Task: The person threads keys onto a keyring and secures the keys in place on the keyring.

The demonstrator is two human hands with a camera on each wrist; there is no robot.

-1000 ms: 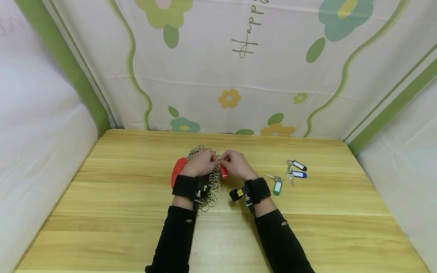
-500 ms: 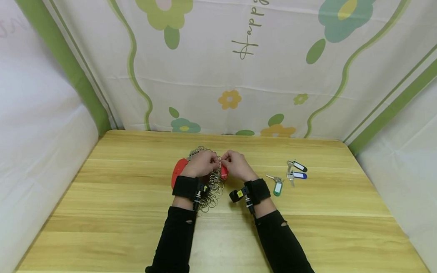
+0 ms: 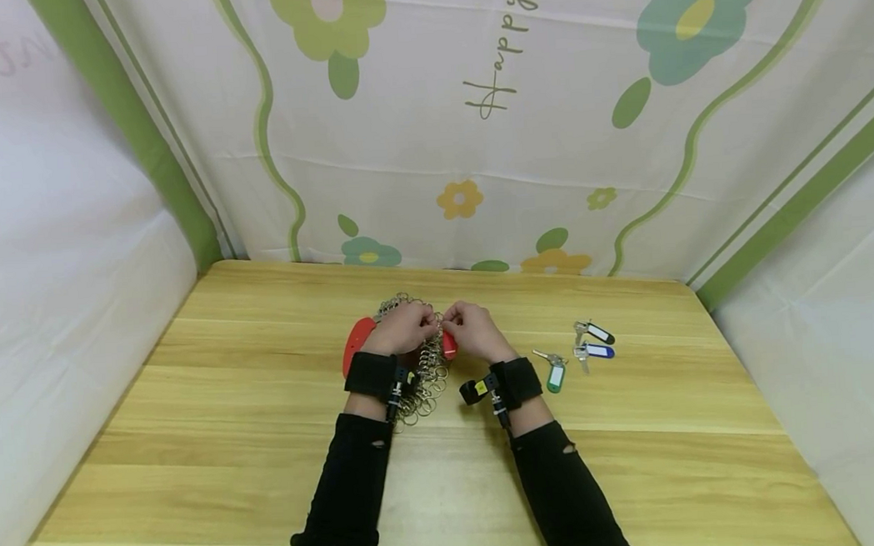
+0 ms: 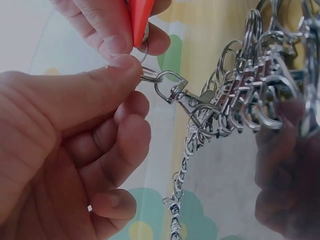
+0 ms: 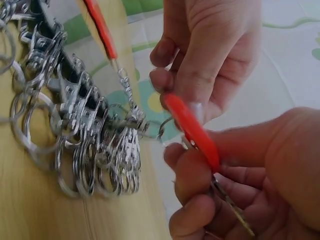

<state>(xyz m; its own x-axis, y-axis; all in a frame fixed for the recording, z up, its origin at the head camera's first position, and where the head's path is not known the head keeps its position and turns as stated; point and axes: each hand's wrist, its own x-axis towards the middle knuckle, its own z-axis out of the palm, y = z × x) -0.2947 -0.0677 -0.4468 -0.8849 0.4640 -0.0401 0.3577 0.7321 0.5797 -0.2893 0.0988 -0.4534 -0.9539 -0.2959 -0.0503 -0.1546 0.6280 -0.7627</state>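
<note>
In the head view my left hand [image 3: 404, 327] and right hand [image 3: 475, 332] meet fingertip to fingertip near the table's middle. Left thumb and forefinger pinch a split ring [image 4: 149, 74], which hangs from a metal swivel clasp [image 4: 181, 97]. That clasp joins a dense row of rings and clasps [image 4: 250, 95]. Between my right thumb and fingers is a red key tag [image 5: 192, 131], with a key [image 5: 233, 207] hanging below it. A thin ring [image 4: 144, 51] at the tag's tip reaches the left fingertips; whether the two rings are linked is hidden.
A red plate [image 3: 356, 343] lies partly beneath the left hand, beside the ring bunch [image 3: 424, 395]. To the right on the wooden table [image 3: 687, 425] lie keys with a green tag [image 3: 555, 378], a blue tag [image 3: 599, 351] and a black tag [image 3: 600, 331]. A printed curtain [image 3: 399, 142] stands behind.
Both hands keep nearly the same place and grip. The red tag shifts and tilts slightly between the frames.
</note>
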